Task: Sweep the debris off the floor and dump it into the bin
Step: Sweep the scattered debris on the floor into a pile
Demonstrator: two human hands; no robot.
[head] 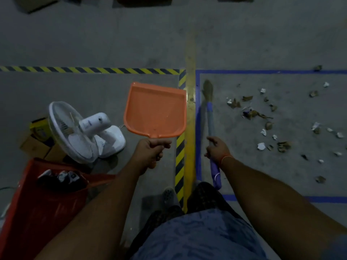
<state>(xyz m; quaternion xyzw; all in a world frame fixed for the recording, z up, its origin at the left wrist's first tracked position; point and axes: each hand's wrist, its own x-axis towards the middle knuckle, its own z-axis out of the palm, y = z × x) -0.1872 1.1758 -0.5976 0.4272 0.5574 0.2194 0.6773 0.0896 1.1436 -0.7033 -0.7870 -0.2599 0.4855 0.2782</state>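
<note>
Left hand (150,150) grips the empty dustpan (155,111), right hand (216,147) clasps the broom (210,109); short strokes should gather the scattered debris (262,117) into one pile first.

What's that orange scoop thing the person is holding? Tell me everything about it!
It is an orange dustpan, and it looks like plastic. It has a wide, flat tray with raised walls on three sides and an open front edge pointing away from the person. A short handle sticks out at the back, and the left hand grips it with curled fingers. The pan is held up in the air, above the grey floor, beside the yellow and black striped tape. Its tray looks nearly empty, with only a few tiny specks.
</note>
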